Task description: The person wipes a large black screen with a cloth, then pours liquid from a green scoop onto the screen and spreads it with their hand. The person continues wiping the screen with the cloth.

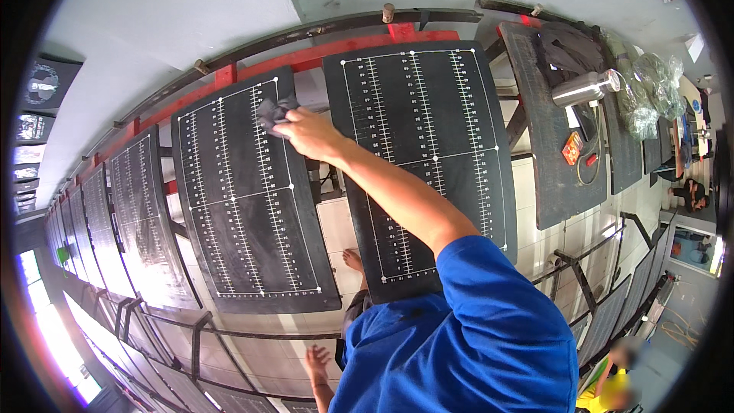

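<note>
My right hand is closed on a crumpled dark grey cloth. The cloth touches the upper right part of a black board printed with white scales and a white frame line. My right arm reaches across a second black board with similar markings, directly in front of me. Low in the picture, my left hand hangs beside my body with its fingers apart, holding nothing.
More marked boards stand in a row to the left on a black and red frame. At right, a plain dark board carries a steel bottle, a small orange box and a cable. Clear plastic wrap lies beyond. Other people sit at far right.
</note>
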A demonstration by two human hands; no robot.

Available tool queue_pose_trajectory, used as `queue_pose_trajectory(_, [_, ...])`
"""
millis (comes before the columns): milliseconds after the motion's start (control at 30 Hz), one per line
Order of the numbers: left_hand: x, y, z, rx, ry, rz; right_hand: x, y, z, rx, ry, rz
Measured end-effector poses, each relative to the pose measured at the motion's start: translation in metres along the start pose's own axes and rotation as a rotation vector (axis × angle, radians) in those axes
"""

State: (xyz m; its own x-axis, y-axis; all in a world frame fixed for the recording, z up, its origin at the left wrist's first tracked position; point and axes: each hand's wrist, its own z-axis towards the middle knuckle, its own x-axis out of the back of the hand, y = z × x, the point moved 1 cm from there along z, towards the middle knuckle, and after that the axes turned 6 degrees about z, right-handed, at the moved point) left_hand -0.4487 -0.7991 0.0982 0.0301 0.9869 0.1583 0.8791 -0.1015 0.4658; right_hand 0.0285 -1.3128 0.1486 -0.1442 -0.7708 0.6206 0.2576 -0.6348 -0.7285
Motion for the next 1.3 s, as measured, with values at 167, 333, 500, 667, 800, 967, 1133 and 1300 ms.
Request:
queue_pose_trajectory(167, [0.032, -0.073, -0.041, 0.061, 0.154, -0.141, 0.117, 0.071, 0.008, -0.094, 0.225, -0.264])
queue_pose_trajectory(333, [0.016, -0.08, -0.064, 0.364, 0.208, -0.014, 0.291, 0.197, -0.142, -1.046, 0.515, -0.81])
queue_pose_trajectory(500, [0.043, -0.035, -0.023, 0.235, 0.221, -0.055, 0.233, 0.187, -0.092, -1.004, 0.673, -0.837])
queue_pose_trajectory(667, [0.096, 0.053, 0.03, -0.029, 0.321, -0.152, 0.013, 0.049, 0.074, -0.62, 0.483, -0.315])
queue_pose_trajectory(800, [0.126, 0.124, 0.071, -0.128, 0.002, 0.208, -0.185, -0.119, 0.139, -0.447, 0.279, -0.199])
queue_pose_trajectory(967, [0.23, 0.145, 0.15, -0.169, -0.024, 0.177, -0.333, -0.235, 0.156, 0.081, -0.231, 0.124])
queue_pose_trajectory(1133, [0.397, 0.012, 0.112, 0.185, 0.28, -0.138, -0.2, -0.142, 0.164, -0.179, 0.233, -0.317])
queue_pose_trajectory(1300, [0.406, -0.004, 0.119, 0.423, 0.134, -0.139, -0.021, 0.008, 0.053, -0.909, 0.289, -1.007])
